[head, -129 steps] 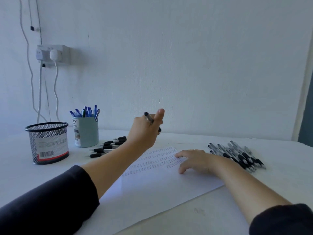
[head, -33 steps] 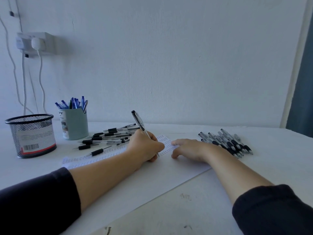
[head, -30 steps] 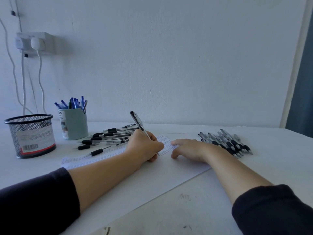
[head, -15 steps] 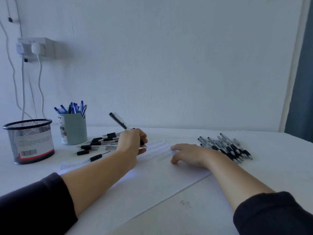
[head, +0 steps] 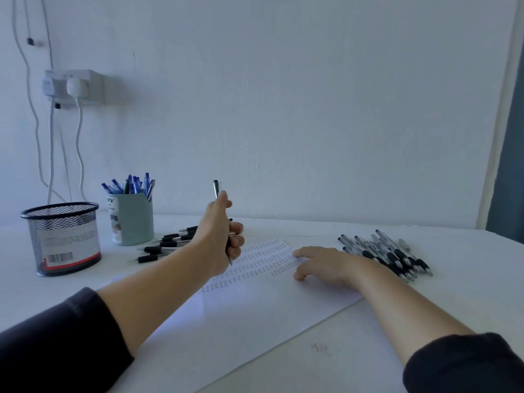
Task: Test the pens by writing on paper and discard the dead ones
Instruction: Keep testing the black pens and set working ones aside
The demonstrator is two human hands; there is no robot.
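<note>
Hands two, left (head: 218,236) gripping one pen (head: 216,188), two containers

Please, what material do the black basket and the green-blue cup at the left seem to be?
Mesh basket: probably black-coated metal wire; the wall is see-through woven mesh with a solid rim. Pen cup: opaque, smooth, matte teal, likely plastic or coated metal; I cannot tell which.

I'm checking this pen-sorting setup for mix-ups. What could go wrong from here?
1. The left hand holds a pen upright above the loose black pens; dropped there, it may get lost among them.
2. The second pile beside the right hand looks alike, so tested and untested pens could get mixed.
</note>
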